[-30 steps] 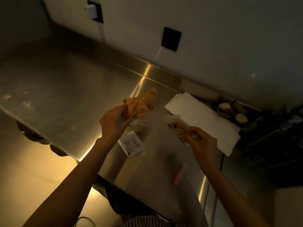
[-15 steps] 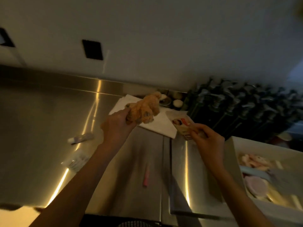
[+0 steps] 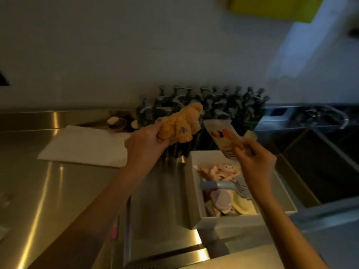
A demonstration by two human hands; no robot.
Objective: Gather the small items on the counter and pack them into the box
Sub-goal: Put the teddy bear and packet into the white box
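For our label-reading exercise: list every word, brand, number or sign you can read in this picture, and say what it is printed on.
None can be read.
White printed sachet held in the right hand: a red mark and dark lettering, too blurred to read.
Fuzzy orange plush toy in the left hand: no text visible.
White rectangular box: no lettering visible.

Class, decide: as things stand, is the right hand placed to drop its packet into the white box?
Probably yes. The right hand pinches the packet just above the white box, whose top is open; nothing lies between them.
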